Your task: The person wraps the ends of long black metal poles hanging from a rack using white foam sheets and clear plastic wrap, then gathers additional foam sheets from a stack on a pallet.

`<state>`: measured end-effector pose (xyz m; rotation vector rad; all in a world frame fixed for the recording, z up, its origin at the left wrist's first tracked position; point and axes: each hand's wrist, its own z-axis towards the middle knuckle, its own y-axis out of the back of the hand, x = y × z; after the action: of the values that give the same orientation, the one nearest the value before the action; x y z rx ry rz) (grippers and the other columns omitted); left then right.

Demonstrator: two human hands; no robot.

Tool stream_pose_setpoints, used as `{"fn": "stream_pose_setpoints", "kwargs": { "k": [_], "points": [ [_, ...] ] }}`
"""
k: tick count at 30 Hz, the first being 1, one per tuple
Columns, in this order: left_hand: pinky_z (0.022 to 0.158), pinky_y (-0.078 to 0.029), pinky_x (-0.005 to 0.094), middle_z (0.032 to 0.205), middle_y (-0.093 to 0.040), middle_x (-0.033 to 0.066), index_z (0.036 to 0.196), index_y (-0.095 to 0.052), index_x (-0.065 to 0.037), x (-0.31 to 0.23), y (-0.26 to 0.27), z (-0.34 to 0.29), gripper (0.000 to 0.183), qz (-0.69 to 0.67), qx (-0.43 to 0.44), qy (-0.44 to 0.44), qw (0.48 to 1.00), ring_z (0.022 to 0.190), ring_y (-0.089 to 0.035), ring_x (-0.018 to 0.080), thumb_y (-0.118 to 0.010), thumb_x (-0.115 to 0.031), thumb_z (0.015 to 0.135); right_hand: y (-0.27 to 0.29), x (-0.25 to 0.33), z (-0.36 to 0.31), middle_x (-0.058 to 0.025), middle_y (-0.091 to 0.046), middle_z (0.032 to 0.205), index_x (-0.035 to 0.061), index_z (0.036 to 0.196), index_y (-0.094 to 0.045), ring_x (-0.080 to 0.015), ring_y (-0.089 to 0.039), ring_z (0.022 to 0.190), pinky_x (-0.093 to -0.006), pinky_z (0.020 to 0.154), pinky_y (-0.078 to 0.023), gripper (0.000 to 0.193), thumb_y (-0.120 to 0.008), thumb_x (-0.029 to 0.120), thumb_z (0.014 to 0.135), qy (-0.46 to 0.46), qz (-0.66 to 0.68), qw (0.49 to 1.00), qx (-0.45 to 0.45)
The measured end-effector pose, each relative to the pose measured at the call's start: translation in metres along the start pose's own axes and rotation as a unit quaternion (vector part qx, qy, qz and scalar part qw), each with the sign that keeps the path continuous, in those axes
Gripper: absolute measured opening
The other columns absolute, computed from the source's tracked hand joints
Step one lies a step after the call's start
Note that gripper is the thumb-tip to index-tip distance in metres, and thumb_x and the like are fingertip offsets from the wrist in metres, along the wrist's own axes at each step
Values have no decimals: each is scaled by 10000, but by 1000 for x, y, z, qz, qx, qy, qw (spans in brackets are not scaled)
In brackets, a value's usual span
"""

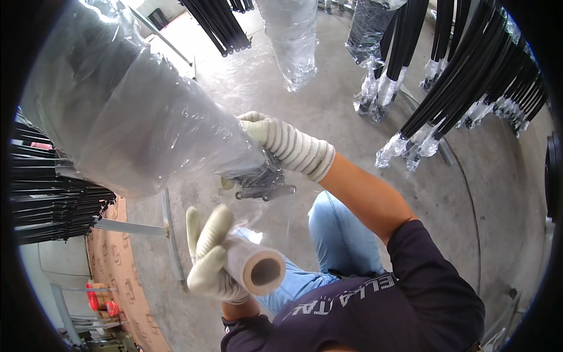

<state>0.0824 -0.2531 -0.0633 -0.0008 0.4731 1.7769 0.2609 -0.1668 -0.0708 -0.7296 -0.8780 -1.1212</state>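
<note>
1. Gloves of pale knit cover both hands, which work at the lower end of a big hanging bundle swathed in clear plastic film.
2. The left hand is clenched around a roll of stretch film; its fingers wrap the roll's side and the brown cardboard core faces the camera.
3. A sheet of film runs up from the roll toward the bundle, thin and glossy, so its edges are hard to trace.
4. The right hand reaches in from the right and presses against the bundle's lower end, just above the dark metal ends that poke out of the wrap. It seems to grip the film or the parts there, though the fingers are hidden behind the plastic.
5. The roll sits below the bundle's end, near it but apart, in front of the person's blue jeans.
6. More black bars hang at upper right, their tips wrapped in film, and another wrapped bundle hangs at top centre.
7. Stacked black bars lie at the left edge above the grey concrete floor.
</note>
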Motion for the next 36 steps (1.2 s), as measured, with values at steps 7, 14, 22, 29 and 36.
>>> {"fn": "stream_pose_setpoints", "kwargs": {
  "k": [7, 14, 22, 29, 36],
  "points": [
    [694, -421, 329, 831, -526, 77, 977, -517, 12, 8, 25, 23, 759, 94, 13, 198, 976, 807, -502, 181, -759, -511, 483, 1, 2, 3, -62, -564, 1057, 104, 1137, -516, -135, -557, 924, -226, 815, -435, 403, -602, 141, 746, 71, -24, 993, 88],
    [748, -432, 296, 922, -555, 81, 1049, -493, 27, 135, -11, -23, 382, -170, 14, 287, 942, 826, -524, 174, -532, -256, 795, 0, 14, -6, -73, -553, 1038, 46, 1163, -477, -103, -535, 926, -212, 776, -451, 404, -542, 229, 809, 17, 25, 999, 39],
    [783, -430, 313, 985, -537, 117, 1074, -476, 31, 197, -90, -20, 338, -316, 67, 411, 852, 877, -522, 189, -472, -194, 822, -27, 16, -6, -60, -512, 966, 82, 1146, -391, -138, -485, 954, -276, 821, -430, 411, -554, 14, 775, 88, 323, 897, -288],
    [814, -428, 327, 1040, -521, 149, 1096, -462, 34, 169, -81, -18, 308, -282, -17, 381, 880, 921, -521, 203, -418, -140, 845, -13, 24, -7, -53, -535, 918, 57, 1028, -467, -143, -535, 842, -274, 737, -469, 412, -689, 48, 681, 19, 291, 904, -312],
    [756, -437, 323, 913, -568, 161, 981, -494, 45, 26, -47, -17, 223, -113, -79, 73, 988, 829, -547, 193, -402, -110, 851, -6, 25, -12, -30, -573, 808, 50, 960, -510, -91, -533, 740, -254, 652, -467, 352, -710, 136, 683, 56, -198, 897, -391]
  ]
}}
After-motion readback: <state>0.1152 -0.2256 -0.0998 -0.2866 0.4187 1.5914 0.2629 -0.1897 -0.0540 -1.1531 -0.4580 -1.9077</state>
